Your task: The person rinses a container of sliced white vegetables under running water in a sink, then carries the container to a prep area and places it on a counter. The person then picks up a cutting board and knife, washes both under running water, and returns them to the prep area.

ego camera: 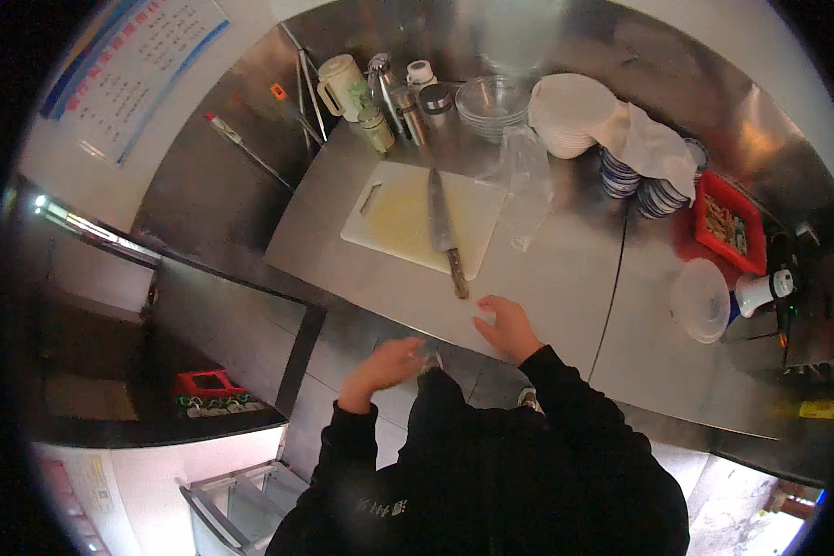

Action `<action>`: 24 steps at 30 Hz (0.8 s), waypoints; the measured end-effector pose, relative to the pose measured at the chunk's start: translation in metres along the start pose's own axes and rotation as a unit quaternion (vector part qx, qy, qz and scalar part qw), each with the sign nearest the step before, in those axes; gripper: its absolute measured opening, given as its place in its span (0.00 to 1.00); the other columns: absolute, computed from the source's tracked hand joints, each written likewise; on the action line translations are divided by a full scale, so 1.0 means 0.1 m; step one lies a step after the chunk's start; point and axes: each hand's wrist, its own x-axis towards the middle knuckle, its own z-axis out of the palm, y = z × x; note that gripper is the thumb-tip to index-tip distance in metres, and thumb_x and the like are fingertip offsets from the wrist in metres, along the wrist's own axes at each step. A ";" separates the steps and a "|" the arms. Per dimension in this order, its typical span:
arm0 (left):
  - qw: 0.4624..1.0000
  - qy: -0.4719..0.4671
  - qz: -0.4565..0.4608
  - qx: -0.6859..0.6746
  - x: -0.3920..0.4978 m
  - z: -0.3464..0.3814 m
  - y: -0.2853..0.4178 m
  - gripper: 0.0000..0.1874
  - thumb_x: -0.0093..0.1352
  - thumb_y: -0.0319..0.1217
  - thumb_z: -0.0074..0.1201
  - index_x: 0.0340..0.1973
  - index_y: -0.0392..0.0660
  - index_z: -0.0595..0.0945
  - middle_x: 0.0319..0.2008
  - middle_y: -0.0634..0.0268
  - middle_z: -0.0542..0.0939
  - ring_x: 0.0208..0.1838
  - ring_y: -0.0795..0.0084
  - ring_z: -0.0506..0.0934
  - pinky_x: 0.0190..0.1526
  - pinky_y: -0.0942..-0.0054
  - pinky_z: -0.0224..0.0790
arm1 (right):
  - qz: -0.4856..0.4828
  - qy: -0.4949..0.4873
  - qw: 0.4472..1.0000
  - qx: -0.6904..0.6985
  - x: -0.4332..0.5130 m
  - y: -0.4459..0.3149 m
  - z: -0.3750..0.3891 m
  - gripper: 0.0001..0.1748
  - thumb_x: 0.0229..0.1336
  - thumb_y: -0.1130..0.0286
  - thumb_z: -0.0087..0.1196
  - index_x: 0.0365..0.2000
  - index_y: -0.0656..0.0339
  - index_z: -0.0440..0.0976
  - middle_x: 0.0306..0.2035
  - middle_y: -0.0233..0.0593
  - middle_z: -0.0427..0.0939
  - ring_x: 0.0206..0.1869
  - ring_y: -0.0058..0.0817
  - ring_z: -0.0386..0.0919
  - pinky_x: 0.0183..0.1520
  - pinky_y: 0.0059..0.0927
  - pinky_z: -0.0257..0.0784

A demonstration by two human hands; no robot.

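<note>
A kitchen knife (443, 215) lies across a white plastic cutting board (403, 208), its handle jutting past the board's near edge. Just below that handle, my right hand (506, 326) is over the steel counter (556, 292), fingers apart and holding nothing. My left hand (387, 368) is in front of the counter's near edge, slightly blurred; nothing shows in it, and its fingers are partly hidden from view. To the right of the board lies a clear plastic bag (525, 184), touching its edge.
Along the back wall stand a pitcher (342, 87), a metal bottle (387, 90), jars, stacked clear bowls (492, 104), white bowls (570, 115) and blue-rimmed bowls (618, 174) partly under a cloth (657, 149). Rightward are a red basket (730, 222) and a translucent lid (700, 300).
</note>
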 end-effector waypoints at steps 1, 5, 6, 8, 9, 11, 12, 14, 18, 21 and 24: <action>0.998 -0.019 0.011 -0.050 0.25 -0.28 -0.23 0.21 0.70 0.39 0.52 0.53 0.39 0.77 0.40 0.46 0.81 0.44 0.48 0.79 0.44 0.57 0.72 | 0.030 -0.005 0.999 -0.023 0.23 0.07 0.19 0.23 0.50 0.61 0.63 0.43 0.65 0.75 0.37 0.47 0.80 0.42 0.42 0.79 0.47 0.39 0.74; 0.994 0.000 0.064 -0.094 1.15 -0.99 -1.15 0.19 0.70 0.38 0.52 0.51 0.38 0.77 0.40 0.47 0.82 0.42 0.50 0.80 0.43 0.58 0.72 | 0.179 -0.027 0.978 -0.101 0.59 0.34 0.61 0.32 0.46 0.55 0.66 0.47 0.65 0.72 0.40 0.49 0.77 0.43 0.44 0.77 0.48 0.40 0.73; 0.993 0.064 0.088 0.036 1.43 -1.15 -1.35 0.18 0.70 0.38 0.53 0.48 0.38 0.78 0.40 0.49 0.82 0.43 0.49 0.80 0.45 0.59 0.72 | 0.267 -0.073 0.951 -0.135 0.63 0.39 0.67 0.34 0.45 0.54 0.67 0.48 0.66 0.71 0.41 0.50 0.76 0.44 0.45 0.76 0.48 0.40 0.73; 0.980 0.147 0.036 0.129 2.00 -1.45 -1.70 0.18 0.68 0.40 0.55 0.44 0.37 0.79 0.41 0.49 0.82 0.45 0.48 0.79 0.48 0.57 0.72 | 0.268 0.005 0.946 -0.185 0.64 0.46 0.74 0.37 0.44 0.52 0.67 0.49 0.67 0.70 0.45 0.52 0.74 0.46 0.47 0.75 0.49 0.41 0.72; 0.974 0.205 -0.033 0.091 2.34 -1.63 -1.84 0.19 0.66 0.41 0.57 0.43 0.37 0.78 0.42 0.48 0.81 0.46 0.47 0.79 0.48 0.56 0.72 | 0.245 0.060 0.943 -0.218 0.68 0.50 0.75 0.38 0.44 0.52 0.67 0.50 0.68 0.69 0.46 0.53 0.73 0.47 0.47 0.74 0.49 0.41 0.72; 0.958 0.248 -0.111 0.093 2.75 -1.87 -2.09 0.22 0.64 0.42 0.59 0.43 0.35 0.77 0.43 0.46 0.80 0.48 0.45 0.78 0.48 0.53 0.71 | 0.318 0.040 0.927 -0.195 0.74 0.51 0.78 0.37 0.43 0.52 0.67 0.48 0.67 0.69 0.47 0.54 0.72 0.50 0.49 0.72 0.50 0.43 0.71; 0.962 0.235 -0.090 0.103 2.96 -1.96 -2.19 0.24 0.63 0.41 0.60 0.43 0.34 0.76 0.43 0.45 0.80 0.48 0.45 0.78 0.48 0.54 0.72 | 0.367 0.024 0.911 -0.187 0.76 0.49 0.80 0.36 0.43 0.53 0.67 0.47 0.67 0.69 0.46 0.54 0.73 0.51 0.50 0.72 0.50 0.44 0.70; 0.969 0.187 -0.095 0.133 3.31 -2.08 -2.29 0.26 0.61 0.41 0.62 0.44 0.31 0.75 0.44 0.42 0.79 0.48 0.45 0.79 0.47 0.54 0.73 | 0.421 0.017 0.891 -0.171 0.86 0.49 0.81 0.34 0.42 0.54 0.68 0.45 0.66 0.69 0.44 0.52 0.74 0.49 0.51 0.72 0.50 0.45 0.70; 0.965 0.151 -0.140 0.162 3.61 -2.16 -2.27 0.29 0.54 0.40 0.67 0.41 0.31 0.76 0.42 0.42 0.80 0.47 0.46 0.79 0.46 0.56 0.74 | 0.448 0.002 0.877 -0.176 0.96 0.50 0.82 0.29 0.41 0.55 0.68 0.37 0.63 0.70 0.38 0.46 0.74 0.43 0.48 0.74 0.46 0.44 0.70; 0.961 0.122 -0.152 0.194 3.62 -2.18 -2.19 0.29 0.50 0.40 0.68 0.39 0.31 0.76 0.40 0.43 0.80 0.45 0.46 0.80 0.45 0.56 0.75 | 0.433 -0.001 0.878 -0.204 0.94 0.53 0.81 0.27 0.40 0.57 0.68 0.35 0.63 0.69 0.37 0.46 0.73 0.42 0.47 0.74 0.44 0.44 0.70; 0.963 0.087 -0.153 0.205 3.43 -2.19 -2.20 0.30 0.48 0.40 0.68 0.39 0.32 0.77 0.39 0.44 0.81 0.43 0.46 0.81 0.45 0.56 0.75 | 0.422 -0.004 0.874 -0.242 0.93 0.59 0.78 0.26 0.39 0.58 0.68 0.34 0.63 0.69 0.37 0.48 0.73 0.43 0.48 0.74 0.44 0.45 0.70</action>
